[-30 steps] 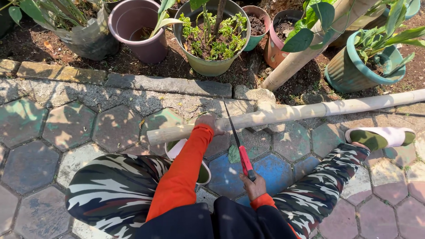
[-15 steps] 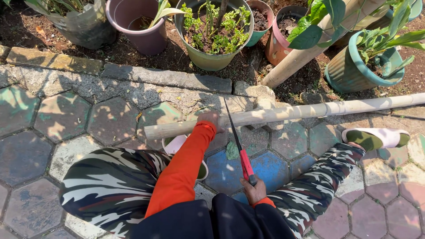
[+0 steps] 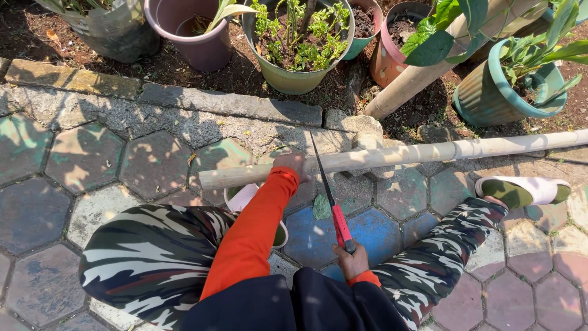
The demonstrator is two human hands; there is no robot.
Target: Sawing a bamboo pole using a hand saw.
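While left hand point(image 3: 293, 164) presses pole point(image 3: 392, 156) lying left-right, right hand point(image 3: 350, 260) grip clenched on saw point(image 3: 331, 199) pointing away

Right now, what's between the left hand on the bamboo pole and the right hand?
Head view: the saw blade and its red handle span from the bamboo pole beside the left hand back to the right hand; beneath lie paving stones and a green leaf.

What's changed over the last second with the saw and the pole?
Little has changed. The right hand still grips the red-handled saw, its blade still across the bamboo pole; any stroke is too small to tell. The left hand still presses the pole down. Only the view has drifted slightly; pole, feet and pots stay put.
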